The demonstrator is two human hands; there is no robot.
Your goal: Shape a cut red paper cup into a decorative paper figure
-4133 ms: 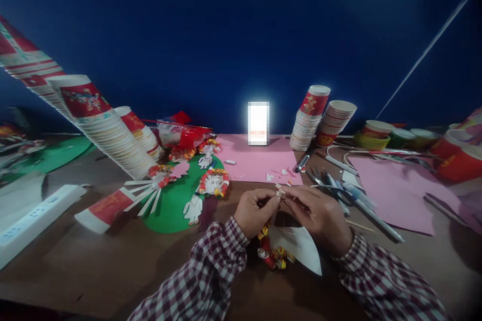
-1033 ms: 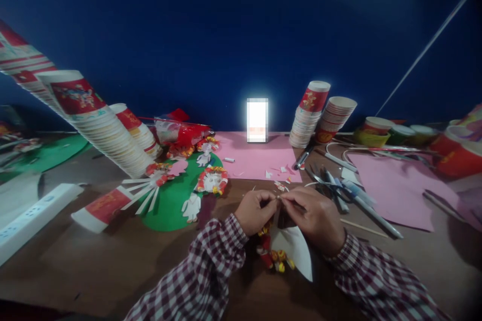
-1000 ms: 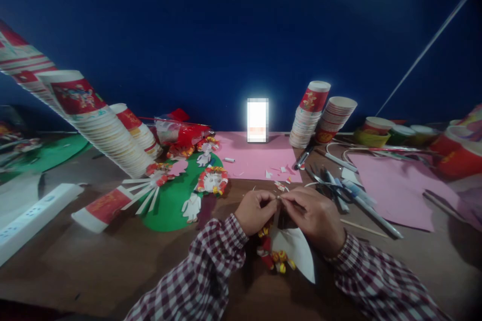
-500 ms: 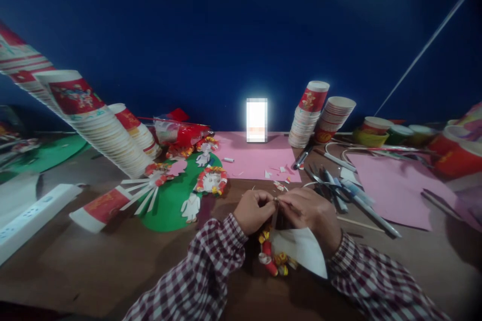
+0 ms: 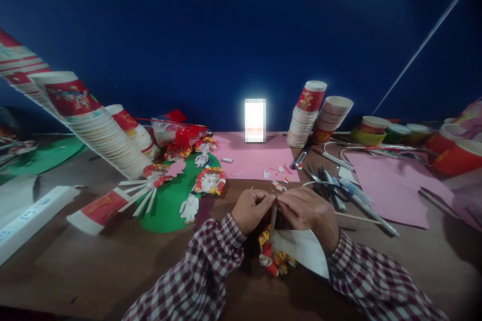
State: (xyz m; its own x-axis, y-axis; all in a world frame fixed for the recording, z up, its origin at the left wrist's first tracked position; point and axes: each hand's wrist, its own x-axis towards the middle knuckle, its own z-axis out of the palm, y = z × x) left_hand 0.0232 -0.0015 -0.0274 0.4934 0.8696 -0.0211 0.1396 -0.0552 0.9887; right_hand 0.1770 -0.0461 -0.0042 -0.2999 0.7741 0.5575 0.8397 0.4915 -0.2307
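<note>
Between my two hands, just in front of me, a narrow paper strip (image 5: pixel 274 218) stands up with its top end pinched in the fingertips. My left hand (image 5: pixel 251 210) is closed on that end from the left, thumb against forefinger. From the other side my right hand (image 5: pixel 311 210) is closed on the same end, its back partly hiding the fingers. Below them hangs a cut piece of white paper cup (image 5: pixel 303 248), curved like a fan. Several red and yellow paper curls (image 5: pixel 269 261) cluster beside its left edge. The very tip of the strip is covered by my fingers.
Left of my hands, paper cutouts lie on a green sheet (image 5: pixel 161 218), near a tipped cup (image 5: pixel 100 210) and a power strip (image 5: pixel 33 218). Tall cup stacks (image 5: pixel 101 133) lean at left; shorter stacks (image 5: pixel 301 125) stand behind. Scissors (image 5: pixel 320 175) and pens (image 5: pixel 367 205) lie at right.
The whole view has shifted slightly. Both hands stay together at the strip's end, with only small finger movement, and a small curl at the fingertips is now less visible.
</note>
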